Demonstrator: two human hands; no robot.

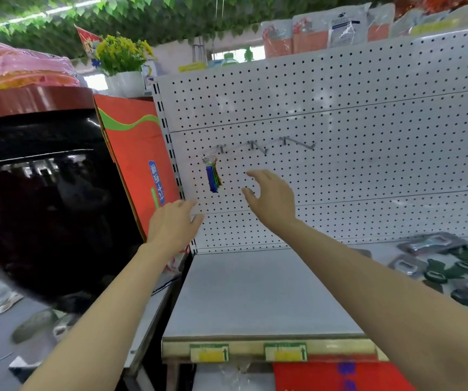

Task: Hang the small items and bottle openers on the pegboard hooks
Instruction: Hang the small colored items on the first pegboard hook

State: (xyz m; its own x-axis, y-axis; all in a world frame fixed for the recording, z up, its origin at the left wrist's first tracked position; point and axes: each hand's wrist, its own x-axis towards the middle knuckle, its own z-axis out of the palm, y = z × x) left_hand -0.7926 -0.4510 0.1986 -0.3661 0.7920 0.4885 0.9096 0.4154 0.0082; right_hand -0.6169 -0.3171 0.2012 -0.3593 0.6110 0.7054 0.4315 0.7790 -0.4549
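Far left I see a large black jar (44,193), an orange carton (137,159) leaning beside it. My left hand (170,224) is raised at the pegboard's (339,108) lower left edge, fingers relaxed and apart, holding nothing. Just above it, a bunch of small items (213,174), blue in front, hangs from the leftmost hook (218,149). My right hand (272,196) hovers right of that bunch, fingers spread, empty. Two bare hooks (259,146) follow to the right. Bottle openers (452,269) lie loose at the shelf's (255,292) right edge.
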